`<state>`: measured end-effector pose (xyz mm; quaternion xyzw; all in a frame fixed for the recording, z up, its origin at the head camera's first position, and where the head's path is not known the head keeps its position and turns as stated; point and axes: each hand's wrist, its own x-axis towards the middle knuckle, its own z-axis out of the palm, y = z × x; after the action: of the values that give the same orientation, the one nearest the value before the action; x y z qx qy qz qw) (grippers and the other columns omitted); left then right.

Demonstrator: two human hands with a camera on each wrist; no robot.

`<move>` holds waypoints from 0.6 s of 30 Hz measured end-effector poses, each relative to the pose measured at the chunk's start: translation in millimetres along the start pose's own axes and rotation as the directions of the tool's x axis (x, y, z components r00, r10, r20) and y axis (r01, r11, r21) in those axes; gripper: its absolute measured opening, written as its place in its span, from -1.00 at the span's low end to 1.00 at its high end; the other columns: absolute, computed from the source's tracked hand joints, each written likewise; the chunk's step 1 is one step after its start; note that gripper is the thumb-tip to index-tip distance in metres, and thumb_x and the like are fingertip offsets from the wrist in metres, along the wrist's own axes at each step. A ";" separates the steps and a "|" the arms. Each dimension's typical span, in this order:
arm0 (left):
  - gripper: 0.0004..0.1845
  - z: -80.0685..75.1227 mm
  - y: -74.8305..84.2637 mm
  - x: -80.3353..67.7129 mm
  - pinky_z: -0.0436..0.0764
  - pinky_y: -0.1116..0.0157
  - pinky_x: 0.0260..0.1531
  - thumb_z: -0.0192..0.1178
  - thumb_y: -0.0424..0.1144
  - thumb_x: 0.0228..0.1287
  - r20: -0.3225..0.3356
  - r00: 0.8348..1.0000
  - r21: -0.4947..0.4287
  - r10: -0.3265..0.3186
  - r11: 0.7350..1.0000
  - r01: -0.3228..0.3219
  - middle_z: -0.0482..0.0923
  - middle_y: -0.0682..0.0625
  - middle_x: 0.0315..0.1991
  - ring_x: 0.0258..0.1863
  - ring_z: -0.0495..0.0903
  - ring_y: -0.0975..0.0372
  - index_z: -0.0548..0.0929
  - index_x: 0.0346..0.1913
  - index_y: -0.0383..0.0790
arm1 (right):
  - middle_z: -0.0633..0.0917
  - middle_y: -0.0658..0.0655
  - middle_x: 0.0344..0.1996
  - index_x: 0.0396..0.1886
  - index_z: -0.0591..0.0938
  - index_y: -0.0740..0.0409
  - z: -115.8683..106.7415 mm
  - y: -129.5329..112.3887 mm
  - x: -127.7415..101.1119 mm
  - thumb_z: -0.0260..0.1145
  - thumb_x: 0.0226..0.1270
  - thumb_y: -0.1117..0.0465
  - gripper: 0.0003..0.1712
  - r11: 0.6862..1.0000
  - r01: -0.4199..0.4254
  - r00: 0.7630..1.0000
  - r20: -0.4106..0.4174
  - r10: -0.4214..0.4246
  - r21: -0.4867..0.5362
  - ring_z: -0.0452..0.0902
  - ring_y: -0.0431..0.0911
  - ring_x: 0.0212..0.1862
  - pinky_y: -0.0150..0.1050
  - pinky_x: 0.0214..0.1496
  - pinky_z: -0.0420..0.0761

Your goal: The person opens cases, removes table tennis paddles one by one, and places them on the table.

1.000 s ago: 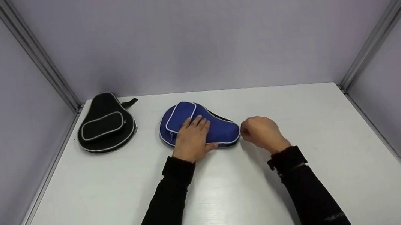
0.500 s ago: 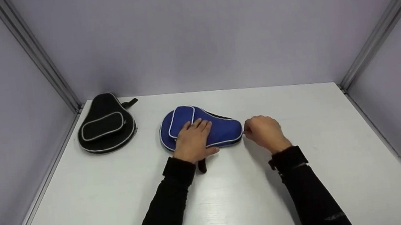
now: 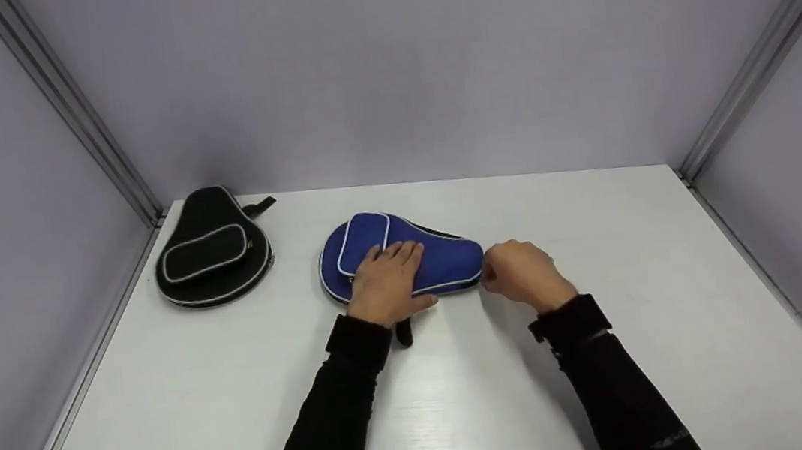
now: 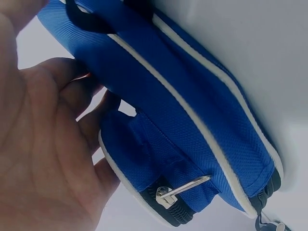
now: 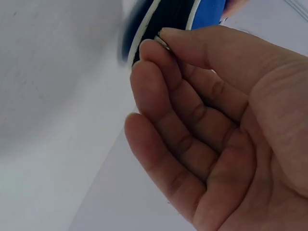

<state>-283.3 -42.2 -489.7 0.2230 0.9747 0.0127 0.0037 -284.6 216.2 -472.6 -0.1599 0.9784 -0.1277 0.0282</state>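
Observation:
A blue paddle-shaped case with white piping lies on the white table. My left hand presses flat on its top, fingers straight, just beside the small front pocket. In the left wrist view the palm lies against the case, and the pocket's metal zipper pull hangs free. My right hand is at the case's right end. There, thumb and forefinger pinch a small metal zipper pull against the black zipper band. A black strap pokes out by my left wrist.
A black case of the same shape lies at the table's back left corner. Pale walls with metal corner rails close in the table on the left, back and right.
The blue case has turned a little under my left hand, and its black strap now shows by the wrist. My right hand has shifted slightly left and nearer, against the case's end.

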 end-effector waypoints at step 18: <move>0.02 -1.9 -1.6 0.3 0.17 -0.11 0.98 0.30 0.36 0.72 0.036 0.999 -0.072 0.023 0.997 -0.020 0.24 -0.11 0.92 0.94 0.23 -0.02 0.25 0.92 -0.16 | 0.94 0.14 -0.34 -0.24 0.97 0.20 11.6 -32.7 -1.2 0.69 0.43 0.28 -0.94 0.993 0.113 0.992 0.048 -0.114 0.017 0.67 -0.07 -0.36 0.01 -0.17 0.82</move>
<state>-284.3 -43.5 -487.9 0.2335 0.9709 0.0435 0.0295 -272.3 183.8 -475.3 -0.2182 0.9659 -0.1319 0.0459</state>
